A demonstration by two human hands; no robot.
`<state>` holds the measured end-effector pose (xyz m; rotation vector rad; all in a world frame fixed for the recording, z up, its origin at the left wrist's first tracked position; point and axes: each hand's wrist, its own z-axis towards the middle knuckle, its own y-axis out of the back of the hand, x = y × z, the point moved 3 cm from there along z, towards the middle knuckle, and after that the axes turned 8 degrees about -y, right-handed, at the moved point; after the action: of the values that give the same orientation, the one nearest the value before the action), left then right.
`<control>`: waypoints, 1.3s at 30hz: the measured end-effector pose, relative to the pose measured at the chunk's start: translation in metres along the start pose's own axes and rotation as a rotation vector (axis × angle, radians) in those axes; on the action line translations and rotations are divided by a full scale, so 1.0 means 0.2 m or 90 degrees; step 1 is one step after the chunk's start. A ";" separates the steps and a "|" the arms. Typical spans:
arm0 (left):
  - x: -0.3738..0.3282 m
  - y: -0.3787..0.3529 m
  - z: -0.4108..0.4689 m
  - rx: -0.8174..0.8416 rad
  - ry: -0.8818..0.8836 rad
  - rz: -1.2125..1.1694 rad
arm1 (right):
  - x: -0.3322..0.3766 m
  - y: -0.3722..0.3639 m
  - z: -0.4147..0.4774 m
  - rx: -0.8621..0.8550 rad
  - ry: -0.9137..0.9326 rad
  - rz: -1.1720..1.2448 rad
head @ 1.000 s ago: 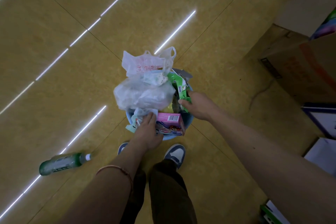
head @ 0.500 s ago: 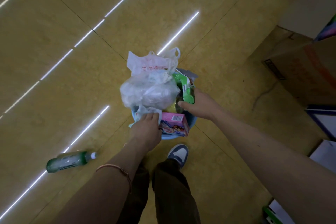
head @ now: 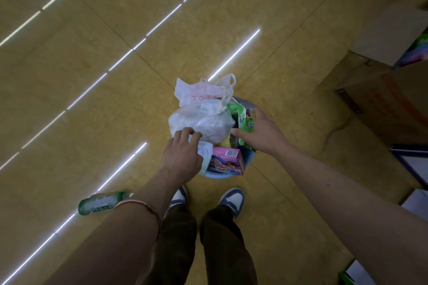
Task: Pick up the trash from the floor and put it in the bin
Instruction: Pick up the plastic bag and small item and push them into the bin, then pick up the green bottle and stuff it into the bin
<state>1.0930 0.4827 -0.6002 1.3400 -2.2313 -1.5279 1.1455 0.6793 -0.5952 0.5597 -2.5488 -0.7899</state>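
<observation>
Item 1: small blue bin (head: 248, 159), standing on the yellow tiled floor (head: 97, 76) just ahead of the person's 2 shoes (head: 232, 199), filled past the rim. Contents, as far as they can be seen: 1 bulging clear plastic bag (head: 208, 122) on top; 1 white carrier bag with red print (head: 199, 93) behind it, handles sticking up; 1 green wrapper (head: 243, 115) on the person's right side of the heap; 1 pink box (head: 228, 161) with a barcode, leaning over the near rim; 1 pale slip of paper (head: 205, 149) beside the box. Item 2: left hand (head: 183, 155), palm down at the near left of the heap, fingers bent onto the lower edge of the clear bag; whether they actually pinch it cannot be told. A thin bracelet (head: 143, 206) sits on that wrist. Item 3: right hand (head: 261, 132), spread flat with straight fingers over the green wrapper, thumb stretched toward the clear bag. Item 4: 1 green bottle (head: 99, 202), lying on its side on the floor to the person's left, well apart from the bin, partly hidden by the left forearm. Item 5: large cardboard box (head: 382, 104) at the right edge of the room.
</observation>
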 end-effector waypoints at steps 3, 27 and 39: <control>0.05 0.08 -0.09 -0.006 0.049 -0.016 | 0.02 0.05 -0.06 -0.004 0.028 -0.034; 1.17 0.04 -0.96 -0.077 0.273 -0.116 | 1.06 -0.41 -0.26 -0.009 0.243 -0.281; 1.73 -0.88 -0.82 0.220 0.303 0.053 | 1.26 -0.87 0.69 0.013 0.227 -0.506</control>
<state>1.0789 0.1044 -0.7859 1.4781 -2.2505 -0.7094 0.9105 0.4850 -0.7377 1.6066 -1.9748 -0.8023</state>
